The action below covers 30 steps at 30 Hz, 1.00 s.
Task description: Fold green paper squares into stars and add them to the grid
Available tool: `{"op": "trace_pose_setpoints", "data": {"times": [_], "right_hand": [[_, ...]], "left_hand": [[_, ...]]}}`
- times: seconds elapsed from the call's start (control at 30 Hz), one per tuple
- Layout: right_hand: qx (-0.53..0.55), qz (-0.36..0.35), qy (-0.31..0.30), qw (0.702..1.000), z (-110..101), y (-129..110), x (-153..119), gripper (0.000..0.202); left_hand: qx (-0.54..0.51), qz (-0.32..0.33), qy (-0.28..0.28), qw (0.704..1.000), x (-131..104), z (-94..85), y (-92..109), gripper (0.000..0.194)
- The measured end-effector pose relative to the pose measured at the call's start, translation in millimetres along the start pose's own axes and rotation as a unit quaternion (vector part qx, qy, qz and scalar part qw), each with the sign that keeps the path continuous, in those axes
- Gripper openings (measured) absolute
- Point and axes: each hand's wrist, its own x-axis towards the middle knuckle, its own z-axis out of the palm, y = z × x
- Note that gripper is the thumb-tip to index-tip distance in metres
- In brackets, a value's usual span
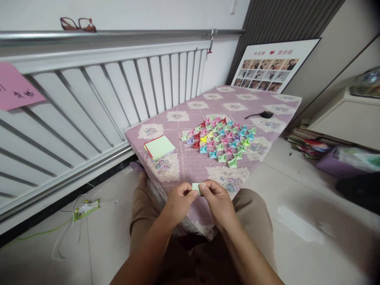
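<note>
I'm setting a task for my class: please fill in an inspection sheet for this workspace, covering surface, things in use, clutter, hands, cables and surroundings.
Surface: purple patterned tablecloth.
Things in use: small green paper in hand; paper stack, green sheet on top; rows of multicoloured folded pieces.
Clutter: black item beyond the pieces, unclear what.
Hands: left hand and right hand both grip the green paper.
Cables: white cable and green cord on the floor.
Surroundings: radiator; glasses on the pipe; photo board.
</note>
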Motion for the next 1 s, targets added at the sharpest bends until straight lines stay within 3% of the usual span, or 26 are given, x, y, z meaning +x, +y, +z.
{"op": "trace_pose_setpoints", "data": {"times": [0.2, 0.47, 0.6, 0.77, 1.0], "right_hand": [[-0.006, 0.017, 0.016, 1.0, 4, 0, -1, 0.028], [-0.014, -0.006, -0.007, 1.0, 5, 1, -1, 0.026], [-0.072, -0.021, -0.015, 0.997, 2, 5, -2, 0.028], [-0.201, -0.086, 0.021, 0.976, -2, 4, -4, 0.026], [-0.223, -0.081, -0.006, 0.971, -7, 1, -4, 0.027]], "left_hand": [[-0.023, -0.008, -0.016, 1.0, 0, 0.6, 0, 0.012], [-0.016, -0.02, 0.062, 0.998, -2, 1.1, -7, 0.021], [-0.049, -0.03, 0.075, 0.995, -3, 5.0, -8, 0.021], [-0.087, -0.037, 0.062, 0.994, -3, 9.9, -10, 0.018], [-0.047, -0.012, 0.045, 0.998, -1, -0.3, -5, 0.012]]}}
